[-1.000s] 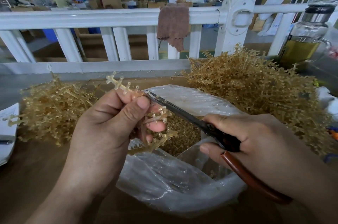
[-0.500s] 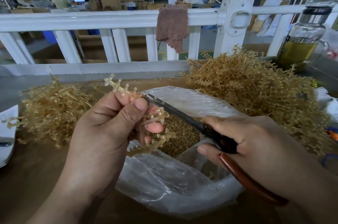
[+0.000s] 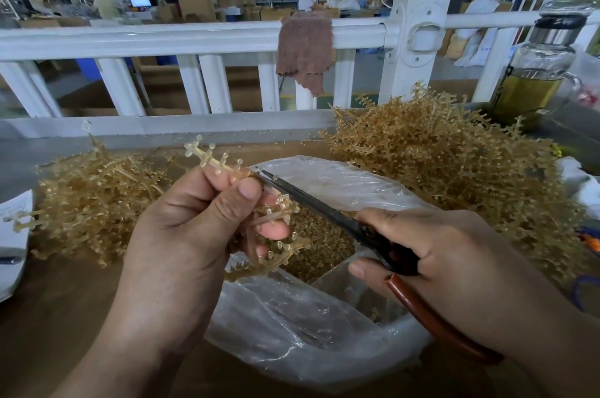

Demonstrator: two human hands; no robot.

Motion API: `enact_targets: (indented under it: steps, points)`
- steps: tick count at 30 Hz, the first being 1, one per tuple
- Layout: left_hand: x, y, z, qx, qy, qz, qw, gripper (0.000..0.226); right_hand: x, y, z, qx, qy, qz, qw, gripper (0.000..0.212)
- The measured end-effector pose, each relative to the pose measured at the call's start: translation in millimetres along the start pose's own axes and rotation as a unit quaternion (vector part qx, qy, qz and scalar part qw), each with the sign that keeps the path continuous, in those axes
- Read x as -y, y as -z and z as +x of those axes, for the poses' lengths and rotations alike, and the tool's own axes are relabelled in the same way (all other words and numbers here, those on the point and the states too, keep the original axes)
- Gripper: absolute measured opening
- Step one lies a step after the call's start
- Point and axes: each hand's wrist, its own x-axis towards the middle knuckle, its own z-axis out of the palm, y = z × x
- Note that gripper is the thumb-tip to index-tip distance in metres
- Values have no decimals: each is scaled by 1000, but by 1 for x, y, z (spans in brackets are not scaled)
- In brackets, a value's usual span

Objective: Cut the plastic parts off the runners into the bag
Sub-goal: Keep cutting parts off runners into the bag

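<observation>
Runner (image 3: 214,162): amber, pinched by left hand (image 3: 181,235) above bag.
Scissors (image 3: 311,203): gripped in right hand (image 3: 454,261), blade tips at runner.
Bag (image 3: 292,332): clear plastic, mouth open, holds small amber parts (image 3: 318,235).
Left pile (image 3: 91,196), right pile (image 3: 438,164): runners, flanking bag.
Railing (image 3: 162,37): white, cloth (image 3: 303,47) draped over.
Bottle (image 3: 532,73): part-filled, yellow liquid.

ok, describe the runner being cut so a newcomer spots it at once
Start at the clear bag in the middle of the table. Above its left edge the left hand pinches one tan runner, scissors tips at it. It alone is off the table; the rest lie in a left pile and a right pile.
</observation>
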Motion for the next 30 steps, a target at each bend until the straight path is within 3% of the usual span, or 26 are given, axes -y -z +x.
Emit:
enact_targets:
  steps: [3,11,26,30]
  points:
    - [0,0,0,5,-2,3,1000,8,-1,-1,0,2,-13,7,1000,52]
    - [0,0,0,36,-9,11,999,14,-3,0,1,4,-8,4,1000,45]
    - [0,-1,0,27,-9,-7,1000,6,2,0,1,-12,17,-6,1000,48]
    - [-1,0,0,33,-9,-8,999,16,3,-1,1,-11,18,-8,1000,50]
